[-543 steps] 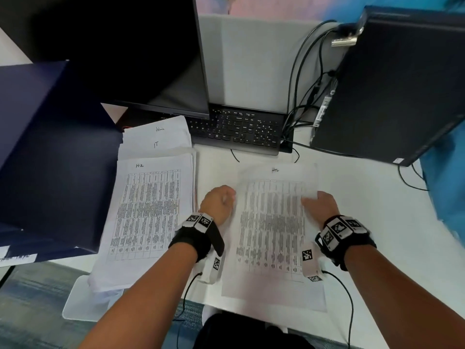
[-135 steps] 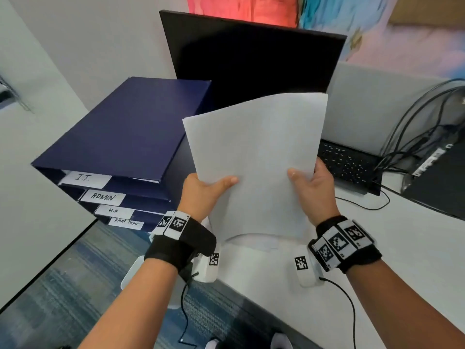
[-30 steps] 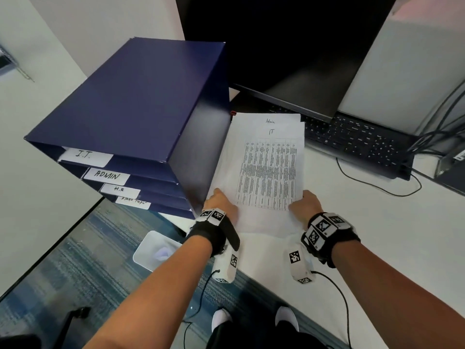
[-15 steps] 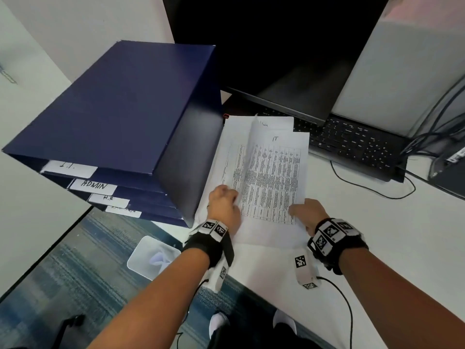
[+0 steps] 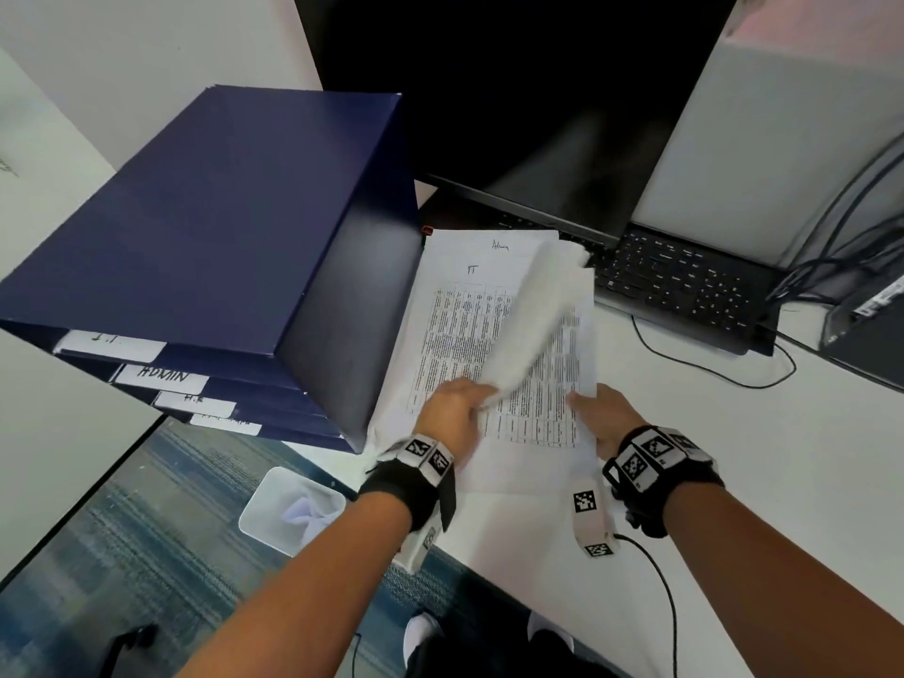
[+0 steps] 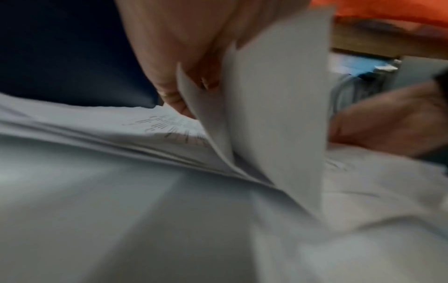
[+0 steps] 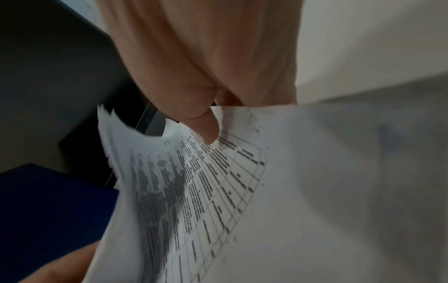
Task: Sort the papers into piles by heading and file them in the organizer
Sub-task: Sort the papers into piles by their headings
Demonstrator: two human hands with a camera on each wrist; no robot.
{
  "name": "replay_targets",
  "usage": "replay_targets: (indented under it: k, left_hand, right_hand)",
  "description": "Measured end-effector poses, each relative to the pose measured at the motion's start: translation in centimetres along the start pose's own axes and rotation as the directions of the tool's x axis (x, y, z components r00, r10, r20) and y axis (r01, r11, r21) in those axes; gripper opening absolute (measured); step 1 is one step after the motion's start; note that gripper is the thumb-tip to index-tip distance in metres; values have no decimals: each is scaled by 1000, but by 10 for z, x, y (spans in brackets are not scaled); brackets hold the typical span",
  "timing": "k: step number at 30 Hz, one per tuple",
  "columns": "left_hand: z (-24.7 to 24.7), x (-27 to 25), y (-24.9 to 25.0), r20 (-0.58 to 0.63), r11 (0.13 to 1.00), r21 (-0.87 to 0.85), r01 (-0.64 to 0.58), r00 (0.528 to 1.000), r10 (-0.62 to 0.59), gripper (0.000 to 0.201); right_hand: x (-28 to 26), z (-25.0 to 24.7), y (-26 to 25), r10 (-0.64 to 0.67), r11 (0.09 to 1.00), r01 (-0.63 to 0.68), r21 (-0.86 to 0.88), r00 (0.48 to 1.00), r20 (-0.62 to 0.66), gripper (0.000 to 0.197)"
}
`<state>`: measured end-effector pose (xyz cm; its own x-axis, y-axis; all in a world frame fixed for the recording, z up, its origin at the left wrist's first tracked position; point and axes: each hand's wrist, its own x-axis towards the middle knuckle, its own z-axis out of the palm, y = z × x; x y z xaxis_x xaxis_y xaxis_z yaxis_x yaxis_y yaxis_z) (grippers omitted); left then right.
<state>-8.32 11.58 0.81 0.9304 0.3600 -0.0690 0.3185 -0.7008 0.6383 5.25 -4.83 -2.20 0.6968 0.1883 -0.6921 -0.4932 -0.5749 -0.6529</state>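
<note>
A navy organizer (image 5: 220,212) stands at the desk's left, its slots labelled I.T., ADMIN (image 5: 164,375) and H.R. Beside its right wall lies a pile of printed papers (image 5: 460,330) headed "IT", over a sheet headed "Admin" (image 5: 500,245). My left hand (image 5: 457,408) pinches the near edge of several lifted sheets (image 5: 533,325), which curl over to the right, blurred; in the left wrist view its fingers (image 6: 169,92) grip that edge. My right hand (image 5: 599,413) holds the pile's near right corner, thumb (image 7: 206,126) on the printed table.
A dark monitor (image 5: 513,90) and a black keyboard (image 5: 685,286) sit behind the papers, with cables (image 5: 709,369) trailing right. White desk (image 5: 782,457) spreads to the right. A white bin (image 5: 288,511) stands on the floor below the desk edge.
The sheets that my left hand was lifting by their left edge have swung further over to the right. My right hand has stayed at the pile's near right corner.
</note>
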Motion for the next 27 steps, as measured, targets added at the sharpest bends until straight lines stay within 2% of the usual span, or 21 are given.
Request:
replay_targets:
  k: [2, 4, 6, 8, 10, 11, 13, 15, 17, 19, 22, 24, 27]
  left_hand:
    - [8, -2, -1, 48, 993, 49, -106, 993, 104, 38]
    - [11, -3, -3, 85, 988, 76, -135, 988, 129, 40]
    - [12, -3, -6, 54, 988, 85, -131, 990, 126, 35]
    - [12, -2, -7, -43, 992, 69, -102, 994, 105, 22]
    - [6, 2, -5, -122, 1000, 29, 7, 993, -4, 18]
    - [1, 6, -4, -115, 994, 1, 110, 987, -109, 25]
    - [-13, 16, -2, -49, 938, -104, 330, 940, -337, 43]
    - [-25, 26, -3, 11, 872, -141, 469, 881, -472, 55]
    - [-35, 34, -7, 27, 847, -72, 527, 850, -526, 63]
    - [-40, 38, -12, 52, 832, 22, 555, 830, -555, 75]
    - [-44, 44, -17, 100, 814, 225, 535, 819, -565, 91]
    - [-43, 50, -17, 119, 796, 371, 479, 825, -552, 87]
    - [-40, 56, -17, 199, 793, 449, 412, 819, -538, 78]
  right_hand:
    - [1, 0, 0, -27, 999, 26, -46, 999, -27, 33]
    - [0, 1, -1, -48, 989, 43, -140, 998, -31, 32]
    - [-3, 1, -5, -67, 979, 59, -196, 997, -36, 22]
    - [-3, 0, -5, -55, 977, 47, -208, 998, -35, 6]
    - [-3, 1, -6, -35, 974, 28, -223, 999, -28, 6]
    - [-4, 2, -7, -31, 971, 26, -236, 999, -15, 10]
    - [-7, 2, -8, -11, 964, 11, -264, 1000, 3, 21]
    - [-11, 3, -11, -3, 945, 5, -326, 1000, 6, 31]
    - [-13, 4, -16, -27, 941, 20, -337, 999, -17, 49]
    - [-10, 4, -26, -90, 961, 67, -268, 993, -73, 61]
    - [0, 5, -54, -181, 954, 133, -270, 971, -159, 58]
    - [9, 6, -80, -235, 935, 162, -315, 950, -207, 56]
    - [22, 8, -114, -355, 849, 204, -488, 904, -240, 54]
